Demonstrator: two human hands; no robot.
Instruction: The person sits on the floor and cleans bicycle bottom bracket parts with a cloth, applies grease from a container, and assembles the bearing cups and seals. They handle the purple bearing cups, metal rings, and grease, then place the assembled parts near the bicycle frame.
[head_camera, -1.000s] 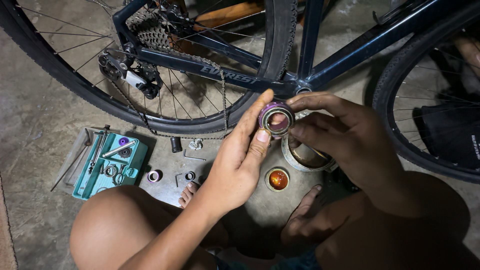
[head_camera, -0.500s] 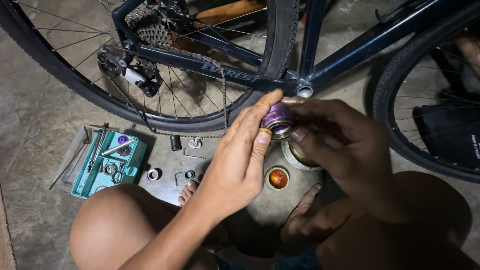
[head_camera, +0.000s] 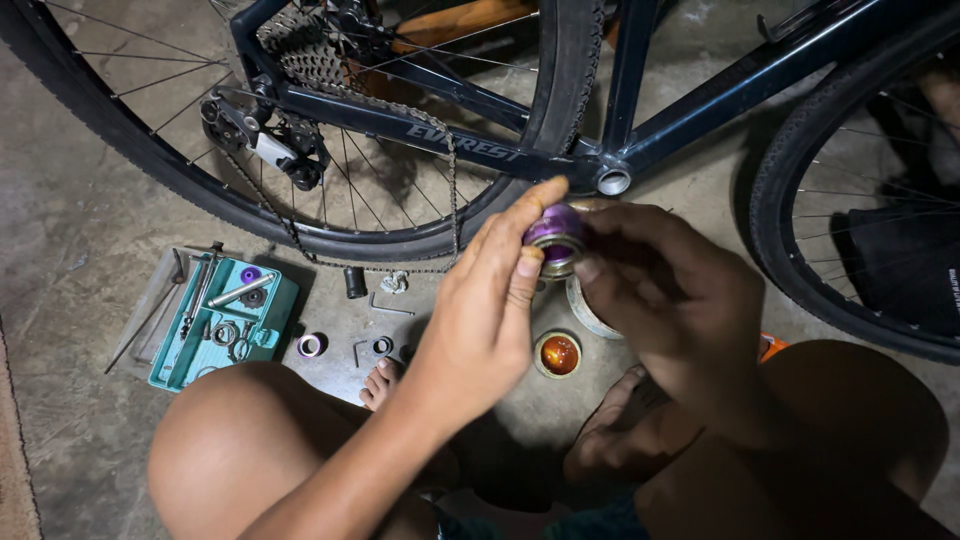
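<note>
Gripping small purple metal ring-shaped bike part (head_camera: 556, 232) between both hands, left hand (head_camera: 490, 310) and right hand (head_camera: 665, 300), just below dark blue bicycle frame (head_camera: 700, 100) | around: teal plastic tool tray (head_camera: 170, 355) on concrete floor (head_camera: 70, 230), round orange-filled grease tin (head_camera: 558, 354), hanging chain (head_camera: 452, 200) | rear wheel (head_camera: 560, 80) close behind

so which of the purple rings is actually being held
The purple ring pinched between the left hand and right hand, below the bike frame. The other two lie down: one in the teal tray, one on the floor beside it.
</note>
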